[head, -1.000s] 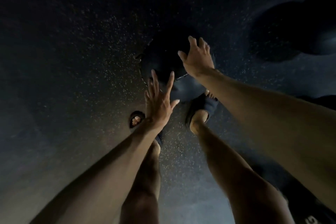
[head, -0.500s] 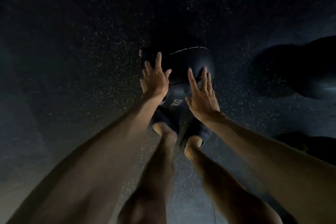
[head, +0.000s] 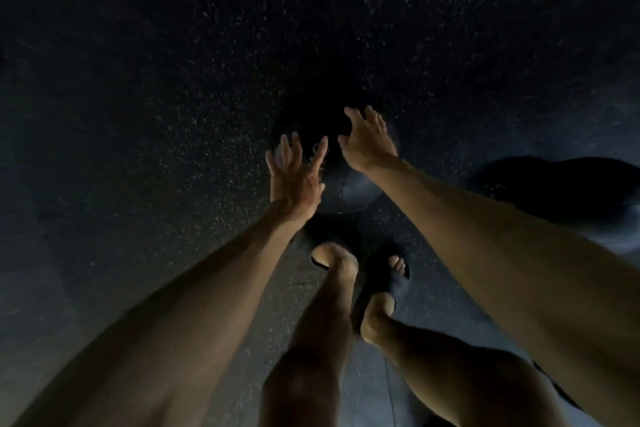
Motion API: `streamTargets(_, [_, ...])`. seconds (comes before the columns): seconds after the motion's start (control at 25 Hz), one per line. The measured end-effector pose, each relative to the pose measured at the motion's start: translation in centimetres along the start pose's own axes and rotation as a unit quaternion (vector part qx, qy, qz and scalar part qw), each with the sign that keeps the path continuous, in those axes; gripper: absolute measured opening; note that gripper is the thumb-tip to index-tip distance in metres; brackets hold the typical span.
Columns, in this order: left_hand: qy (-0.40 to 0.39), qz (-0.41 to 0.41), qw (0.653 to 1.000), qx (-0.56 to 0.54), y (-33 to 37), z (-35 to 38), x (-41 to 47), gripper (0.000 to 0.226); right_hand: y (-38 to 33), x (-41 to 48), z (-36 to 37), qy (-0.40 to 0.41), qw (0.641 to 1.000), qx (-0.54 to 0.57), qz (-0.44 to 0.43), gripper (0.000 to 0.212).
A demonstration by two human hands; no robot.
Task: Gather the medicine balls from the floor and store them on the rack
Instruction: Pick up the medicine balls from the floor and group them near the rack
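I record the medicine ball on the speckled floor. Left hand is beside it, fingers straight. Right hand is spread over its top. Contact unconfirmed.

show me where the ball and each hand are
ball [head: 356,196], head view, lit lower face between the wrists
left hand [head: 294,177], head view, back of the hand
right hand [head: 369,146], head view, back of the hand
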State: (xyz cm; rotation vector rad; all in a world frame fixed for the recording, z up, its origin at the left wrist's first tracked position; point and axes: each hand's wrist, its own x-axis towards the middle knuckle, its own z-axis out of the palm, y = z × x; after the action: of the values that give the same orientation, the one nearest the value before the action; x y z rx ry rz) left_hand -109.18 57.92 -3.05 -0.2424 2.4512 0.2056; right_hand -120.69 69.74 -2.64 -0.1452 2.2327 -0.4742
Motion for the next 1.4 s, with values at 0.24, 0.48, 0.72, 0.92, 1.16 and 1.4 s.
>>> streamTargets(0.24, [-0.065,-0.058,0.996,-0.02,-2.8,-6.5,9.3,0.082,-0.8,-1.0,1.1,-0.009,0.993,-0.105,-0.044,0.103])
streamTargets(0.48, [0.026,-0.134,0.974,-0.182,-4.7,-8.2,12.5,0.071,-4.0,8.1,-4.8,-0.064,0.991,-0.115,-0.038,0.105])
streamTargets(0.72, [0.039,-0.117,0.967,-0.222,-2.7,-9.4,13.3,0.099,-7.8,20.7,-13.9,-0.044,0.998,-0.034,0.006,0.068])
streamTargets(0.92, [0.028,-0.212,0.94,-0.266,-2.3,-16.4,22.2,0.095,-7.0,19.5,-15.9,0.036,0.995,-0.07,-0.068,0.064])
streamTargets(1.16, [0.049,-0.336,0.867,-0.364,-3.7,-24.5,32.4,0.061,-7.9,18.3,-16.3,-0.005,0.995,-0.066,-0.079,0.088])
streamTargets(1.4, [0.08,-0.212,0.909,-0.351,-7.8,-25.6,32.5,0.066,-14.8,23.9,-18.7,0.025,0.999,-0.038,-0.026,0.082])
